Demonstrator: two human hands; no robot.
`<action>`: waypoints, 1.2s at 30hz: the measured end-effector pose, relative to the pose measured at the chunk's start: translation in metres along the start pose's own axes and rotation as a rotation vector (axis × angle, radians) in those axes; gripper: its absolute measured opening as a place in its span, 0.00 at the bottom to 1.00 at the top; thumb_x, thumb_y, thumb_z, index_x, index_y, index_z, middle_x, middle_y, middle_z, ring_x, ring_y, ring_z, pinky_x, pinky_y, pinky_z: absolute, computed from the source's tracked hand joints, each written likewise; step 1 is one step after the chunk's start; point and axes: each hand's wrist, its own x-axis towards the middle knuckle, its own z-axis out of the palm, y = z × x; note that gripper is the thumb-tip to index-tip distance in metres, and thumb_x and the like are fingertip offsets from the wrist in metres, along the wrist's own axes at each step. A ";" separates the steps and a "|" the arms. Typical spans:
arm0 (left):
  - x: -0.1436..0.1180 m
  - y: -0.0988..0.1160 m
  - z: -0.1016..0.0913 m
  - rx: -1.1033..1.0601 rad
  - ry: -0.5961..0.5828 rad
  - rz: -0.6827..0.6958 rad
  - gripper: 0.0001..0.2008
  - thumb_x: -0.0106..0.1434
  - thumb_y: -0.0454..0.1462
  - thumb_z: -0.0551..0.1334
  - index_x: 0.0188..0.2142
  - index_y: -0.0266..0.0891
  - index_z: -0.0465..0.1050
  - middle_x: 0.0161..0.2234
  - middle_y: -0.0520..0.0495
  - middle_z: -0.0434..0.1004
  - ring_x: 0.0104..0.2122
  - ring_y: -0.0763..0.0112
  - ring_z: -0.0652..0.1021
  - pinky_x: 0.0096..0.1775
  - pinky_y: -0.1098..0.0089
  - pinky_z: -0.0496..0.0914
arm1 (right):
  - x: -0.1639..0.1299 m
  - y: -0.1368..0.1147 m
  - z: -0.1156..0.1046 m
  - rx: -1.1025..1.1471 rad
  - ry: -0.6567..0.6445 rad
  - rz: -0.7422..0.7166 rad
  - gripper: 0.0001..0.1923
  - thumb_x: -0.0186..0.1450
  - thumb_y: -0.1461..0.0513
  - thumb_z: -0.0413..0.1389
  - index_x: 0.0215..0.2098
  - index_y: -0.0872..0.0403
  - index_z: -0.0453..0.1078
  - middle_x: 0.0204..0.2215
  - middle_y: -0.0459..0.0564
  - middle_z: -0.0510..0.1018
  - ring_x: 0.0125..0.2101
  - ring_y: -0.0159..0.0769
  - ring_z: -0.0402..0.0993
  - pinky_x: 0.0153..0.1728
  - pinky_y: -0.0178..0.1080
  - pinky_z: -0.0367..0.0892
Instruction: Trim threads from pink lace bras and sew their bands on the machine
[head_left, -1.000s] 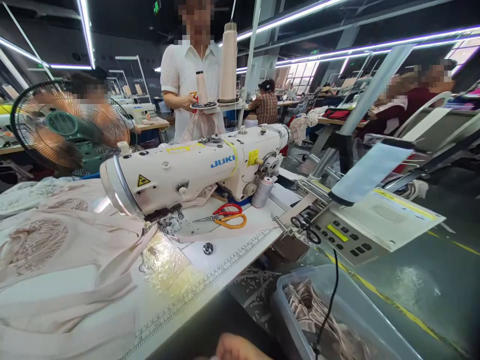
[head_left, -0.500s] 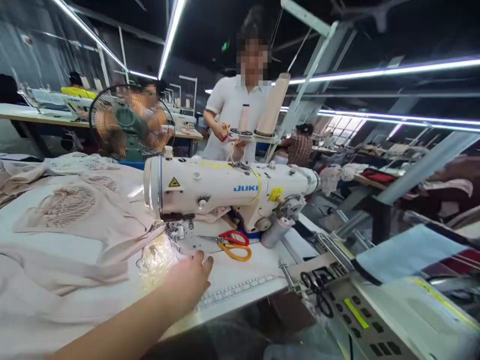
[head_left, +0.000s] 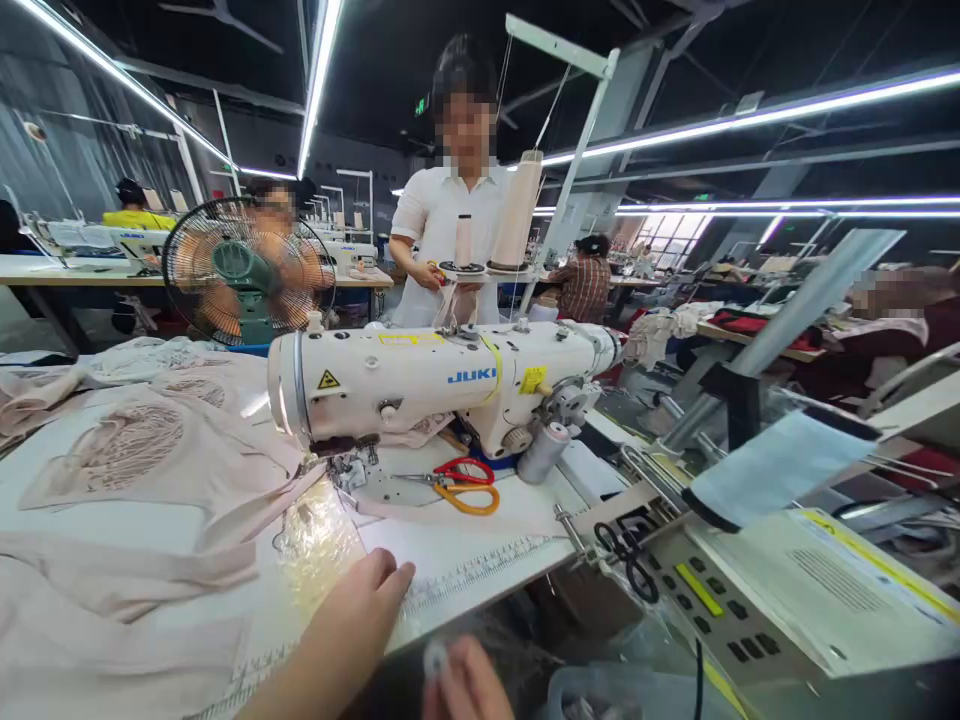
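Two hands work at the white bench's near edge: the left hand lies flat, fingers loosely together, beside the crinkled clear plastic film. The right hand, blurred, seems pinched on a small round silvery bobbin below that edge. Light, hard and probably slippery, it is best held by its rim.

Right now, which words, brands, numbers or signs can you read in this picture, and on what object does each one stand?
"JUKI": blue letters on the front of the white sewing machine.
Yellow warning triangle on the machine's head: a symbol only, no words.
Yellow sticker beside the brand: print too small to read.
Ruler markings on the table edge: numbers unreadable.
Control panel: button labels blurred.
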 end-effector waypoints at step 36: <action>-0.016 -0.012 0.032 -0.691 0.429 -0.191 0.16 0.66 0.35 0.45 0.43 0.38 0.69 0.35 0.43 0.76 0.34 0.68 0.77 0.36 0.67 0.72 | 0.028 -0.158 -0.048 -1.478 0.337 0.037 0.09 0.67 0.60 0.48 0.39 0.54 0.68 0.38 0.54 0.76 0.37 0.44 0.75 0.26 0.37 0.58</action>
